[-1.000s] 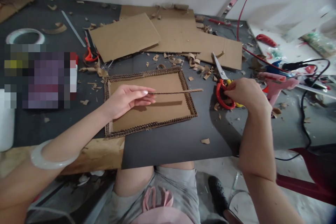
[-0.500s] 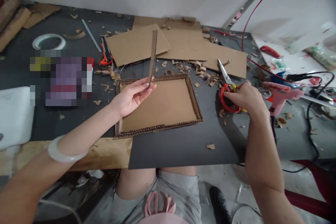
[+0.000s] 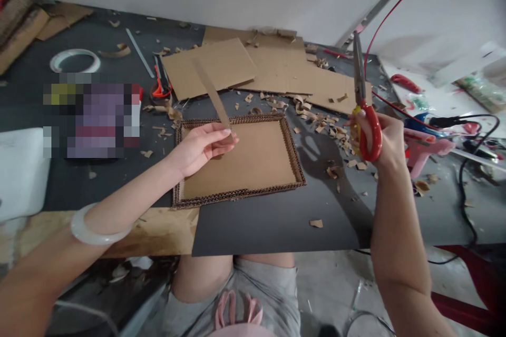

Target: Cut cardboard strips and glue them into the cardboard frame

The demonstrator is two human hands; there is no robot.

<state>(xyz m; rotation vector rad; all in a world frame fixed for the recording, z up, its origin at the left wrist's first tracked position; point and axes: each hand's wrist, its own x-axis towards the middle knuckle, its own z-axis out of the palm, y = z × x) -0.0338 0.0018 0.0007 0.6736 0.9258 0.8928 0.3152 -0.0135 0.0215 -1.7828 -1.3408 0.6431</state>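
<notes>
Left grip [image 3: 207,145]: thumb and fingers pinch one end of a corrugated cardboard strip [image 3: 214,97]. The strip is in the air above the shallow cardboard tray [image 3: 249,160], its free length slanting up and away to the left in my view.

Handling, judged by eye: very light, so a fingertip pinch should carry it. Probably stiff enough to stand out straight from one end, yet easily creased; squeezing hard would likely crush the flutes. The papery surface should give fair friction. Best hold: flat faces between thumb and fingers, close to the end, edges left free.

Right grip [image 3: 385,131]: digits closed about the handles of a pair of scissors [image 3: 360,81]; exactly how they thread the loops I cannot tell. Blades point upward and look to lie together. The scissors should be rigid, heavier than the strip, best taken by the loops and kept clear of the edges.

Appearance: strip plain brown, long, narrow, straight, with its far end blurred against a cardboard sheet [image 3: 211,66]. Scissors have grey metal blades, one red loop facing me, and yellow on the handle behind. Tray walls show dark, wavy corrugation along the rim; its smooth brown floor sits flat on the grey worktop [image 3: 276,229].
</notes>
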